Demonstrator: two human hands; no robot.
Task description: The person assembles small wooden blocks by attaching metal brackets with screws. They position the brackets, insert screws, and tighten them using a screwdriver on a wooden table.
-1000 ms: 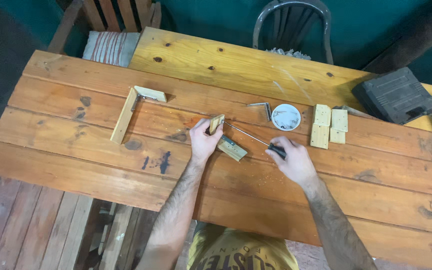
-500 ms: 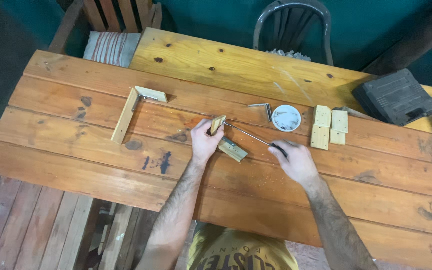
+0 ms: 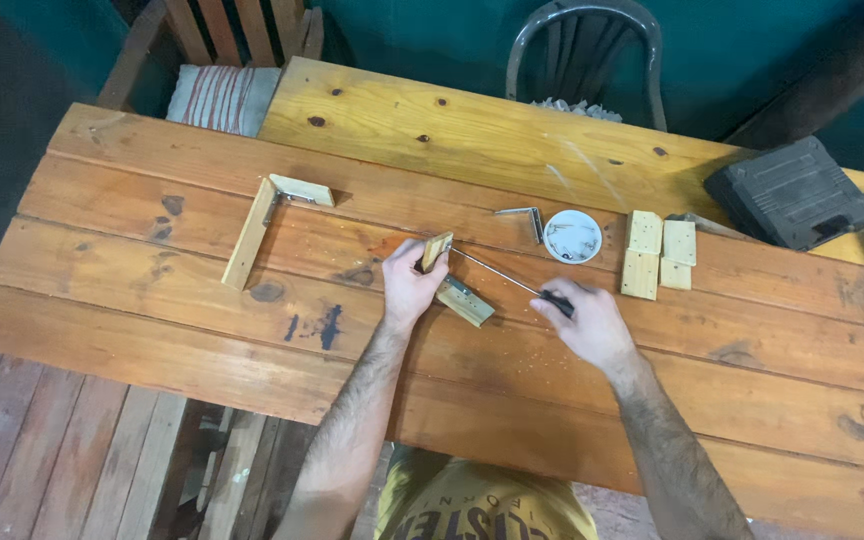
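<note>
Gripping a screwdriver (image 3: 512, 279), right hand (image 3: 584, 322) – left hand (image 3: 410, 287) fingers clasp wood blocks (image 3: 452, 280); dish (image 3: 572, 236) holds screws

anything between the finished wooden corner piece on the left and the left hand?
Nothing: in the head view only bare table planks with dark stains lie between the wooden corner piece and the left hand.

a home woodworking spot: plank table (image 3: 202, 330), black tool case (image 3: 790, 192), wood offcuts (image 3: 658, 250), chair (image 3: 586, 40).
</note>
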